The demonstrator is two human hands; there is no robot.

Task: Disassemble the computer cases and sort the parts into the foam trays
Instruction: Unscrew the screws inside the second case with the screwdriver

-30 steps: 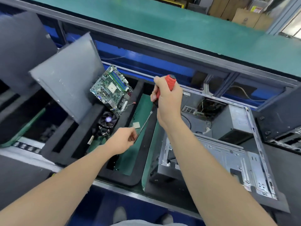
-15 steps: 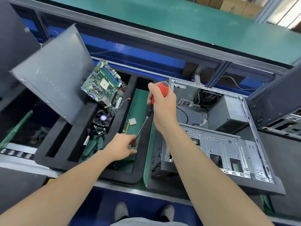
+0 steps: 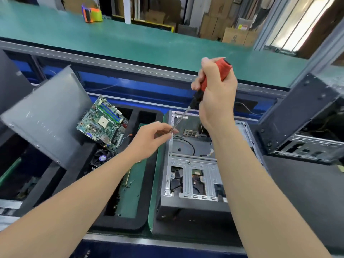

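Observation:
My right hand (image 3: 216, 97) grips the red handle of a screwdriver (image 3: 195, 99), its shaft slanting down to the left. My left hand (image 3: 150, 140) pinches the screwdriver's tip at the upper left rim of the open computer case (image 3: 193, 175); anything between the fingers is too small to see. The case lies on its side, its metal drive cage facing up. Left of it is a black foam tray (image 3: 134, 220) with a green floor. A green motherboard (image 3: 103, 123) leans in the tray's far compartment, with a cooler fan (image 3: 102, 157) below it.
A grey case side panel (image 3: 46, 116) leans at the left over the tray. Another dark computer case (image 3: 305, 123) stands at the right. A green workbench (image 3: 130, 40) runs behind, with an orange and yellow tape roll (image 3: 92, 13) and cardboard boxes beyond.
Both hands moved right and up, from over the foam tray to the case's upper left rim. My left hand still pinches the screwdriver's tip.

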